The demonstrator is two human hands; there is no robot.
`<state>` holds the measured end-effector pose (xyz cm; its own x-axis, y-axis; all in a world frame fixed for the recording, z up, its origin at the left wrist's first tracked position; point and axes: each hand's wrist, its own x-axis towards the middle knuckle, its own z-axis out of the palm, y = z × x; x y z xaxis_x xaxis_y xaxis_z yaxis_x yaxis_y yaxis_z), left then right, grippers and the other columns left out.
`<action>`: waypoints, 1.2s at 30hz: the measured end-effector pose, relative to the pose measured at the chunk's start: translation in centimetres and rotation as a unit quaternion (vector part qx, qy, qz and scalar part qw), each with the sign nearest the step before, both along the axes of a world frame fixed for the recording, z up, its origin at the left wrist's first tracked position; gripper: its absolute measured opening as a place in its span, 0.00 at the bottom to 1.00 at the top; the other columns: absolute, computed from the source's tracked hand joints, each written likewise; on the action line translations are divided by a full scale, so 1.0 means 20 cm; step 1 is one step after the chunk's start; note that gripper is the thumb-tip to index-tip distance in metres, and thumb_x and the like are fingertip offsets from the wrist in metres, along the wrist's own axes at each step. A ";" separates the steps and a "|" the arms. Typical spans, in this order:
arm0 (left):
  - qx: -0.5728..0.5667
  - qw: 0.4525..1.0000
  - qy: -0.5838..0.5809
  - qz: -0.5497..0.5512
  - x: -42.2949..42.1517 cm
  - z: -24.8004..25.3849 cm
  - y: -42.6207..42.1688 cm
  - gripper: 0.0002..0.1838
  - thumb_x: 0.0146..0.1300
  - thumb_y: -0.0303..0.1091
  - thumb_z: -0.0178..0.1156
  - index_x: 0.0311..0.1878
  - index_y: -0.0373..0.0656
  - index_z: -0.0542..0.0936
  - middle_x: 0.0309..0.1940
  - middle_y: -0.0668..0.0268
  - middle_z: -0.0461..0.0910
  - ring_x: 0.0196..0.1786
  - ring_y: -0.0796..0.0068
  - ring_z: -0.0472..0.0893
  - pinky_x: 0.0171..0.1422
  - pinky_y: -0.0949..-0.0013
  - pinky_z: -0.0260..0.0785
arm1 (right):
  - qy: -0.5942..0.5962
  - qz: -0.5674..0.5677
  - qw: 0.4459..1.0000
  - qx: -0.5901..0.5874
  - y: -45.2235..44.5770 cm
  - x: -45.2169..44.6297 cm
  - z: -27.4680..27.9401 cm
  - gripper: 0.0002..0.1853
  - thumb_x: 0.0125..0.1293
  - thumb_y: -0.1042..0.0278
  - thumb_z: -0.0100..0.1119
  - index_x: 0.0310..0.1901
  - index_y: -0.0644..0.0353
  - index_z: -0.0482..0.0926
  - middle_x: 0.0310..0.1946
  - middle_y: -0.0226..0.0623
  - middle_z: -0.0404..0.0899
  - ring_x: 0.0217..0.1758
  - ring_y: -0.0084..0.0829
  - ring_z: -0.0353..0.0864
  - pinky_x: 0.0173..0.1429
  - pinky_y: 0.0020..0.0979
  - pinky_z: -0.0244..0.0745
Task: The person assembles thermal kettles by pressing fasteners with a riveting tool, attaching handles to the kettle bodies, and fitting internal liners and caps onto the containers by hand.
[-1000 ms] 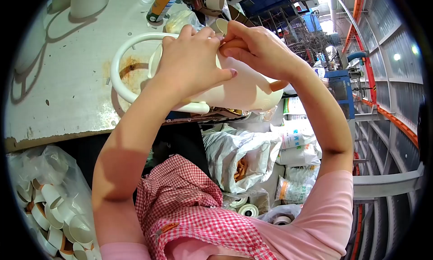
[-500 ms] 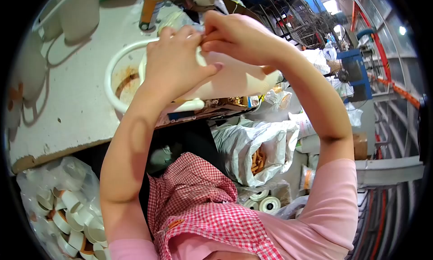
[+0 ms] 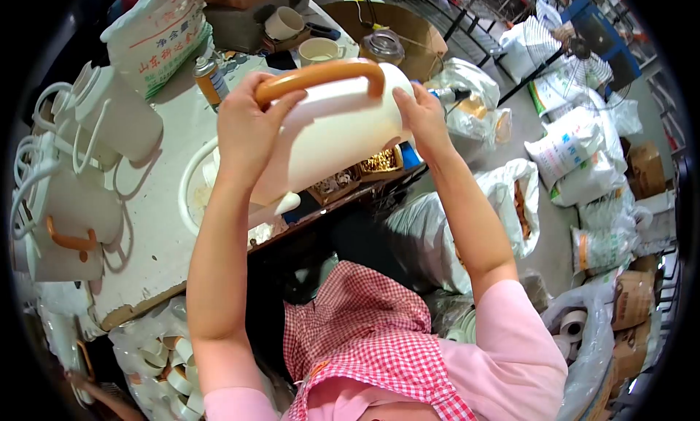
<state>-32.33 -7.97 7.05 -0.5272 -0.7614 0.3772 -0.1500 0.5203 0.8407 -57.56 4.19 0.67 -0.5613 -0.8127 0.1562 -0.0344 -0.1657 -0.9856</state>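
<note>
A white plastic watering can [image 3: 321,144] lies tilted on its side above the table edge, its orange-brown handle [image 3: 321,79] facing up. My left hand [image 3: 248,122] is closed round the left end of that handle, thumb along the can's side. At the other end of the body, my right hand [image 3: 423,120] grips the can, thumb on top and fingers mostly hidden behind. A curved white tube [image 3: 187,180] loops beside my left forearm; whether it joins this can is hidden. Several similar white cans [image 3: 117,114] stand at the left of the table.
A spray can [image 3: 210,85] and a printed sack [image 3: 157,38] stand on the white table [image 3: 149,235]. Behind are mugs [image 3: 321,50] and a glass jar [image 3: 383,47]. A box of gold screws [image 3: 382,160] sits at the table edge. Bags of parts [image 3: 171,366] lie below.
The can has turned so its orange-brown handle now shows on top. My right hand has moved from beside my left to the can's right end. The camera view has shifted too.
</note>
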 end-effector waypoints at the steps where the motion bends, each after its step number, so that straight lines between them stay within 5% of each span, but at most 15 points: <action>1: -0.007 0.998 0.000 0.055 -0.01 0.00 0.01 0.15 0.61 0.34 0.74 0.45 0.36 0.82 0.31 0.70 0.82 0.32 0.82 0.77 0.36 0.75 0.69 | -0.043 0.009 0.999 -0.023 0.00 0.01 0.02 0.16 0.73 0.62 0.62 0.52 0.68 0.78 0.43 0.34 0.84 0.42 0.21 0.81 0.48 0.26 0.77; 6: -0.122 0.970 -0.083 0.194 -0.06 0.01 0.01 0.17 0.62 0.43 0.74 0.42 0.38 0.83 0.23 0.69 0.79 0.27 0.81 0.74 0.34 0.73 0.67 | -0.034 0.002 0.999 -0.022 0.00 0.01 0.01 0.17 0.73 0.62 0.64 0.54 0.67 0.78 0.44 0.37 0.84 0.45 0.23 0.82 0.51 0.27 0.78; 7: -0.102 0.977 -0.073 0.174 -0.05 0.01 -0.02 0.22 0.60 0.49 0.73 0.42 0.37 0.83 0.24 0.62 0.81 0.27 0.69 0.79 0.34 0.66 0.70 | 0.026 -0.030 0.998 -0.044 0.02 -0.01 -0.01 0.18 0.73 0.62 0.64 0.54 0.67 0.78 0.45 0.37 0.84 0.45 0.23 0.82 0.51 0.27 0.78; 10: -0.067 0.987 -0.056 0.133 0.01 0.03 -0.12 0.21 0.63 0.49 0.72 0.46 0.38 0.85 0.24 0.69 0.79 0.27 0.81 0.73 0.33 0.70 0.66 | 0.162 -0.180 0.963 -0.118 0.16 -0.03 -0.06 0.14 0.72 0.65 0.63 0.50 0.68 0.81 0.39 0.34 0.85 0.41 0.22 0.82 0.48 0.25 0.77; 12: 0.019 0.982 -0.035 0.187 0.17 0.13 -0.15 0.19 0.64 0.48 0.72 0.47 0.41 0.86 0.25 0.74 0.76 0.27 0.84 0.70 0.33 0.72 0.65 | 0.089 -0.159 0.983 0.022 0.34 -0.08 -0.15 0.09 0.70 0.68 0.64 0.42 0.67 0.84 0.32 0.31 0.84 0.36 0.21 0.81 0.44 0.26 0.76; 14: 0.023 0.968 -0.060 0.241 0.40 0.15 -0.19 0.20 0.63 0.48 0.72 0.50 0.44 0.84 0.25 0.79 0.69 0.24 0.87 0.64 0.29 0.77 0.57 | 0.185 -0.055 0.978 0.078 0.40 -0.05 -0.29 0.06 0.66 0.70 0.64 0.37 0.64 0.85 0.28 0.32 0.84 0.31 0.23 0.81 0.39 0.28 0.75; 17: 0.028 0.953 -0.060 0.295 0.89 0.10 -0.21 0.15 0.66 0.44 0.70 0.44 0.43 0.82 0.22 0.80 0.67 0.22 0.89 0.63 0.25 0.80 0.51 | 0.394 -0.028 0.904 0.160 0.34 0.04 -0.29 0.08 0.63 0.62 0.65 0.37 0.56 0.87 0.33 0.40 0.86 0.38 0.43 0.86 0.43 0.40 0.78; 21: 0.040 0.942 -0.061 0.326 1.29 0.07 0.01 0.13 0.67 0.41 0.70 0.43 0.41 0.81 0.22 0.78 0.69 0.23 0.89 0.65 0.25 0.81 0.53 | 0.518 -0.086 0.817 0.237 0.17 0.09 -0.41 0.08 0.62 0.59 0.63 0.35 0.49 0.88 0.32 0.39 0.86 0.39 0.44 0.86 0.43 0.44 0.79; 25: 0.062 0.939 0.011 0.338 1.47 -0.07 0.14 0.11 0.68 0.37 0.69 0.44 0.41 0.81 0.22 0.79 0.70 0.22 0.91 0.65 0.24 0.82 0.51 | 0.491 -0.081 0.829 0.256 0.15 0.10 -0.41 0.09 0.64 0.57 0.62 0.35 0.52 0.86 0.33 0.37 0.85 0.40 0.46 0.84 0.42 0.45 0.76; 28: 0.078 0.936 0.043 0.341 1.51 -0.14 0.21 0.10 0.67 0.34 0.70 0.45 0.40 0.81 0.23 0.78 0.71 0.22 0.91 0.65 0.24 0.83 0.53 | 0.489 -0.080 0.854 0.156 0.20 0.19 -0.26 0.06 0.66 0.64 0.66 0.38 0.56 0.87 0.27 0.37 0.83 0.28 0.32 0.83 0.35 0.33 0.75; 30: 0.126 0.935 0.084 0.321 1.50 -0.20 0.23 0.10 0.66 0.31 0.70 0.45 0.39 0.81 0.23 0.78 0.72 0.23 0.91 0.66 0.25 0.84 0.54 | 0.325 -0.028 0.943 0.060 0.17 0.35 -0.09 0.06 0.67 0.69 0.64 0.38 0.61 0.86 0.33 0.37 0.87 0.33 0.30 0.85 0.39 0.31 0.77; 31: 0.123 0.935 0.078 0.325 1.48 -0.21 0.24 0.10 0.64 0.29 0.71 0.45 0.38 0.81 0.24 0.77 0.73 0.23 0.91 0.66 0.26 0.84 0.55 | 0.255 0.018 0.965 0.055 0.14 0.43 0.03 0.05 0.67 0.73 0.65 0.40 0.64 0.86 0.35 0.36 0.87 0.36 0.21 0.84 0.43 0.26 0.77; 36: 0.102 0.939 0.033 0.327 1.45 -0.29 0.24 0.10 0.65 0.32 0.71 0.44 0.39 0.82 0.23 0.78 0.72 0.22 0.91 0.64 0.25 0.83 0.53 | 0.134 0.138 0.980 -0.055 -0.28 0.66 0.12 0.05 0.68 0.75 0.63 0.42 0.67 0.85 0.36 0.35 0.88 0.39 0.19 0.84 0.46 0.24 0.78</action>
<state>-3.41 -3.09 1.21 0.0974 -0.9743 0.2031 -0.3245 0.1618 0.9319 -44.35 -1.42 3.01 -0.2489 -0.8981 0.3627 -0.2292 -0.3092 -0.9230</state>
